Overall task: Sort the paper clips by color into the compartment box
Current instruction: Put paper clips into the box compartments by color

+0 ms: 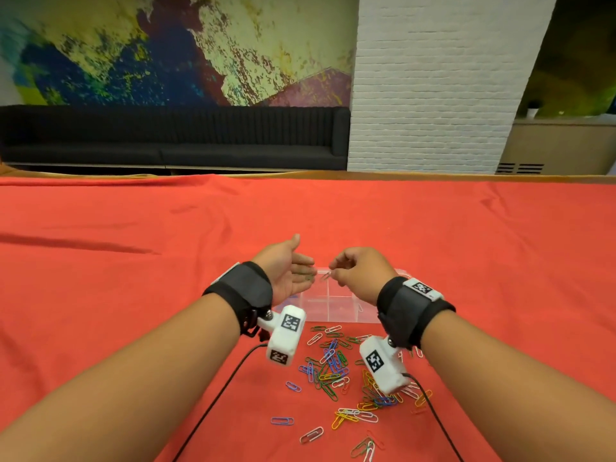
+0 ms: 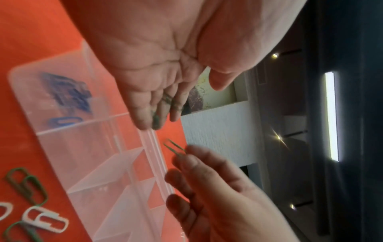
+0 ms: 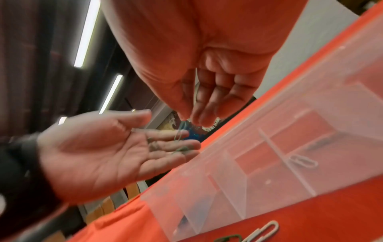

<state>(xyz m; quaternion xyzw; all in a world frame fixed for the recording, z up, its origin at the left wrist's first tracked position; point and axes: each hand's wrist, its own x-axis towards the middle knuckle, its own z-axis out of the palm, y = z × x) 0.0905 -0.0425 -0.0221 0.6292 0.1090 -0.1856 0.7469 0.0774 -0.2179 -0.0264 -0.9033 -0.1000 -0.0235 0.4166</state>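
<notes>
My left hand is held palm up over the left end of the clear compartment box, fingers straight, with a few green paper clips lying loose on them. My right hand pinches one green paper clip between thumb and fingertips, just right of the left fingertips and above the box. In the left wrist view, blue clips fill one end compartment. The right wrist view shows a white clip in another compartment. The pinched clip hangs over the left fingers.
A loose pile of mixed-colour paper clips lies on the red cloth in front of the box, between my forearms. Black camera cables trail toward me on both sides. The table's far edge is well beyond the box.
</notes>
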